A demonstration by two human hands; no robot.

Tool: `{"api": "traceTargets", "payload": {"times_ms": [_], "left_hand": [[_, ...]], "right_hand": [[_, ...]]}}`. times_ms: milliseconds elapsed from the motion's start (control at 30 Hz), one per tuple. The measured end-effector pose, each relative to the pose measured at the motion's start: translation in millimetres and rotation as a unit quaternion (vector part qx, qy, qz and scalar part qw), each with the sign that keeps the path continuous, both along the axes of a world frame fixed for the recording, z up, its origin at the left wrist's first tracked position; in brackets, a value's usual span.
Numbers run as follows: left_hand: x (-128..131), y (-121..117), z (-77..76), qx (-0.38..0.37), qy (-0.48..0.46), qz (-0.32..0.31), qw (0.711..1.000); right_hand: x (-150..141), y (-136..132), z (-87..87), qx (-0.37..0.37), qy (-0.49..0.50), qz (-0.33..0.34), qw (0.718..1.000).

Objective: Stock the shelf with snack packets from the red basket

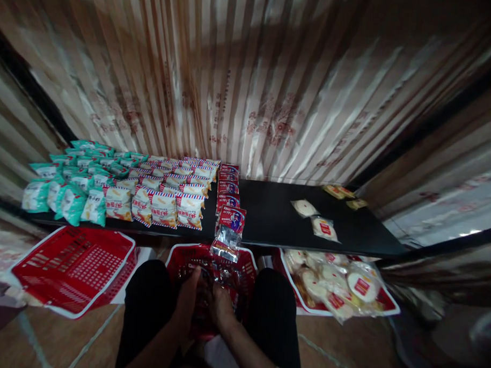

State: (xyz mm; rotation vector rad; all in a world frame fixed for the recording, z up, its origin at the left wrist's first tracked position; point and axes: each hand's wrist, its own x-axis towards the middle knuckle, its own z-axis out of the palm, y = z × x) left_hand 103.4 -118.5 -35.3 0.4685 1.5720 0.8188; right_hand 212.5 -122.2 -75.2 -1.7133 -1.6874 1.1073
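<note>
Red plastic mesh basket [243,262] sits on the floor between the person's knees, directly below the front edge of the low black shelf [276,217]. Both hands are down inside it among crinkled clear-wrapped packets; contents there are dark and blurred. Left hand [188,300] and right hand [222,307] lie side by side, nearly touching, fingers curled downward into the packets. Whether either grip is closed on a packet cannot be told.

Just above the basket, a red-and-clear foil snack packet [230,230] hangs over the shelf edge, the lowest of a single file of like red packets running back to the wall. Left of that file: rows of red-white-blue striped packets [166,194], then teal packets [74,180]. Right part of the shelf: a few loose clear-wrapped round pastries [314,218].

On the floor, an empty-looking red basket [75,266] lies to the left, and a red tray of wrapped pastries [380,305] to the right.
</note>
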Motion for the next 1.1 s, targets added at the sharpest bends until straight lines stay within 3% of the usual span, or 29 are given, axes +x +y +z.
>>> {"api": "traceTargets", "payload": {"times_ms": [67, 133, 267, 367, 467, 633, 800, 1100], "left_hand": [[-2, -6, 8.4, -0.001, -0.004, 0.013, 1.000], [-5, -12, 12.4, 0.049, 0.047, 0.003, 0.998], [-8, -21, 13.7, 0.159, 0.184, -0.014, 0.970], [-7, -23, 14.0, 0.203, 0.229, 0.002, 0.952], [-4, -21, 17.0, 0.216, 0.181, -0.009, 0.959], [4, -17, 32.4, 0.199, -0.015, -0.075, 0.977], [20, -12, 48.7, 0.167, -0.085, -0.078, 0.979], [68, 12, 55.1, 0.228, 0.077, -0.143, 0.960]], "right_hand": [[4, -2, 5.9, -0.002, 0.050, 0.008, 0.999], [10, -3, 15.3, -0.016, 0.070, 0.009, 0.997], [24, -1, 38.8, -0.035, 0.114, 0.024, 0.993], [34, 3, 58.0, -0.037, 0.169, 0.045, 0.984], [42, 8, 79.0, -0.057, 0.209, 0.073, 0.973], [55, 17, 107.4, -0.075, 0.268, 0.113, 0.954], [70, 17, 113.6, -0.073, 0.309, 0.049, 0.947], [104, 16, 112.2, -0.048, 0.322, -0.152, 0.933]]}}
